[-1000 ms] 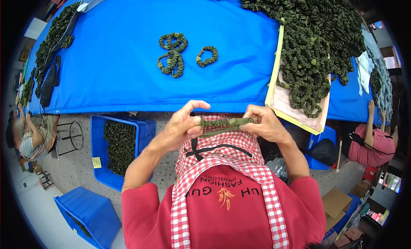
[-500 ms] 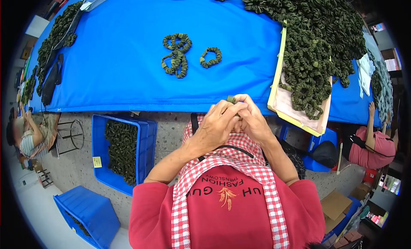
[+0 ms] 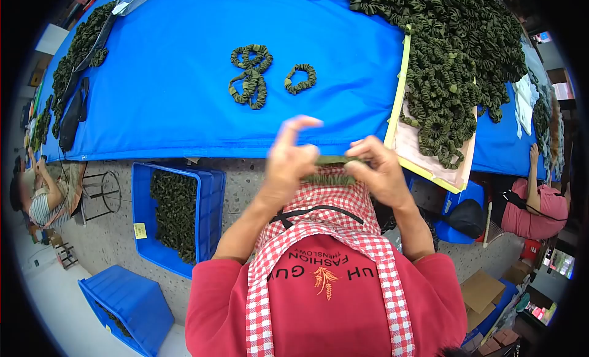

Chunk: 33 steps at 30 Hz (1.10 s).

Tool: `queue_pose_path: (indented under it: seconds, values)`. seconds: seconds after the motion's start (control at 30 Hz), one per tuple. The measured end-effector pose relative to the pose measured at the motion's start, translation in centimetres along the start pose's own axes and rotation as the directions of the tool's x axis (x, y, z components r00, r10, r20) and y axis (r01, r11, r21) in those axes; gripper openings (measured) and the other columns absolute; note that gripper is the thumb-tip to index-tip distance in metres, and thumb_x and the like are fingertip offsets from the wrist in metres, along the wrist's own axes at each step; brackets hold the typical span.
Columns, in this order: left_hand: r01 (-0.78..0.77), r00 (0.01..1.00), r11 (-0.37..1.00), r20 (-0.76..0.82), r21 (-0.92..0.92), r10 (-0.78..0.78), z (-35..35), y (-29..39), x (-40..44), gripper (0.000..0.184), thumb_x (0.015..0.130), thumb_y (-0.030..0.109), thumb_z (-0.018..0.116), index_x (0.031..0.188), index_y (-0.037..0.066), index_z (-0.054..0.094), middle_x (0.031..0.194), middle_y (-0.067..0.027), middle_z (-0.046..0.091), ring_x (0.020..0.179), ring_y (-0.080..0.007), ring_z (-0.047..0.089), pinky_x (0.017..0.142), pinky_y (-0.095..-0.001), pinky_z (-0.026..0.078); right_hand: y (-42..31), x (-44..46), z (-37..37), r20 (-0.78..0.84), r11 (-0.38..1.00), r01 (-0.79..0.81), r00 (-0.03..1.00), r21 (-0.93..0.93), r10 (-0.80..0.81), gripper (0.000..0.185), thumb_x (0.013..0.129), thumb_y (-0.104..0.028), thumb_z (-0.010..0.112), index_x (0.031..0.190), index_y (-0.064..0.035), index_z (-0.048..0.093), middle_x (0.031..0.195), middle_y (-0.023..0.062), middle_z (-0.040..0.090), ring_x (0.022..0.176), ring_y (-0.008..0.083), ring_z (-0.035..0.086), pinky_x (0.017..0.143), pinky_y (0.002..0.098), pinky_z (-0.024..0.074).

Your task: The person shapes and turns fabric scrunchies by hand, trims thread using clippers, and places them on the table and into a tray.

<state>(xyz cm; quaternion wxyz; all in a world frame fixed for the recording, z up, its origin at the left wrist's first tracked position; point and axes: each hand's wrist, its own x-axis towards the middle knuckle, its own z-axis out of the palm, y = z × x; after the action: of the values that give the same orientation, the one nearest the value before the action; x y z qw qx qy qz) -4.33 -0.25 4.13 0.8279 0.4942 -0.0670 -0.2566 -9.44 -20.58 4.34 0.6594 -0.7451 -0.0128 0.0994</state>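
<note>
A dark green scrunchie (image 3: 331, 180) is stretched sideways between my hands, in front of the checked apron and just below the table edge. My left hand (image 3: 289, 164), smeared by motion, has its index finger raised while its lower fingers hold the left end of the loop. On the other end, my right hand (image 3: 381, 173) grips with thumb and fingers bent. Beyond them on the blue cloth lie a few overlapping scrunchies (image 3: 250, 75) and a single scrunchie ring (image 3: 300, 79).
At right, a yellow-edged tray (image 3: 399, 96) holds part of a large scrunchie heap (image 3: 457, 38). A blue crate (image 3: 208, 216) of dark green pieces stands on the floor at left, with another blue crate (image 3: 132, 302) behind. Other people sit at left (image 3: 52, 194) and right (image 3: 534, 203).
My hands were close together over the bunched scrunchie. Now they have moved apart, stretching it between them, and the left index finger has lifted.
</note>
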Motion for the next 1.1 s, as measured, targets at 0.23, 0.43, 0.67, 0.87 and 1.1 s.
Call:
queue_pose_path:
  seconds: [0.23, 0.43, 0.67, 0.87, 1.1]
  values:
    - [0.005, 0.985, 0.974, 0.171, -0.228, 0.035, -2.3, -1.6, -0.1, 0.052, 0.091, 0.006, 0.05, 0.14, 0.01, 0.032, 0.072, -0.0005, 0.051, 0.057, -0.0047, 0.04, 0.055, -0.0172, 0.035, 1.4, 0.2, 0.4, -0.037, 0.956, -0.027, 0.999, 0.293, 0.04, 0.031, 0.081, 0.001, 0.065, 0.109, -0.0036, 0.05, 0.101, 0.0092, 0.056, 0.074, 0.0128, 0.056, 0.069, 0.0237, 0.0456]
    - [-0.03, 0.96, 0.98, 0.279, 0.195, -0.026, -0.1, -2.5, 1.5, 0.058, 0.088, 0.002, 0.049, 0.141, 0.011, 0.029, 0.067, 0.0017, 0.047, 0.053, -0.0051, 0.034, 0.054, -0.0181, 0.032, -0.5, 1.5, 1.1, 0.056, 0.929, 0.237, 0.971, -0.284, -0.23, 0.031, 0.082, 0.0, 0.063, 0.109, -0.0048, 0.049, 0.09, 0.0071, 0.056, 0.072, 0.0124, 0.056, 0.066, 0.0227, 0.0436]
    - [-0.066, 0.954, 0.805, 0.198, -0.589, 0.223, -0.1, -2.0, 0.1, 0.063, 0.091, 0.009, 0.051, 0.146, 0.009, 0.02, 0.068, 0.0001, 0.053, 0.052, -0.0088, 0.043, 0.054, -0.0204, 0.037, -0.7, 0.4, 0.1, -0.033, 0.957, 0.042, 0.999, 0.288, -0.034, 0.032, 0.081, -0.006, 0.064, 0.109, -0.0066, 0.049, 0.078, 0.0039, 0.056, 0.066, 0.0139, 0.052, 0.069, 0.0266, 0.0415]
    - [0.107, 0.956, 0.993, 0.281, -0.048, -0.089, -0.2, -0.8, 0.5, 0.059, 0.092, 0.011, 0.052, 0.145, 0.012, 0.025, 0.064, 0.0008, 0.051, 0.053, -0.0068, 0.04, 0.049, -0.021, 0.031, -2.4, 1.4, 0.3, 0.098, 0.988, 0.03, 0.995, -0.152, -0.015, 0.041, 0.077, 0.001, 0.066, 0.111, -0.0063, 0.045, 0.09, 0.0068, 0.056, 0.073, 0.0121, 0.056, 0.067, 0.0245, 0.0434]
    - [0.039, 0.952, 0.979, 0.29, 0.198, -0.097, 0.0, -2.7, 0.9, 0.062, 0.093, 0.009, 0.048, 0.147, 0.012, 0.02, 0.059, 0.0023, 0.044, 0.052, -0.0079, 0.044, 0.048, -0.0197, 0.034, -1.9, 1.2, -0.3, 0.189, 0.887, 0.239, 0.966, -0.395, -0.176, 0.048, 0.075, 0.001, 0.068, 0.116, -0.0074, 0.044, 0.078, 0.0038, 0.056, 0.071, 0.0112, 0.056, 0.068, 0.0239, 0.0424]
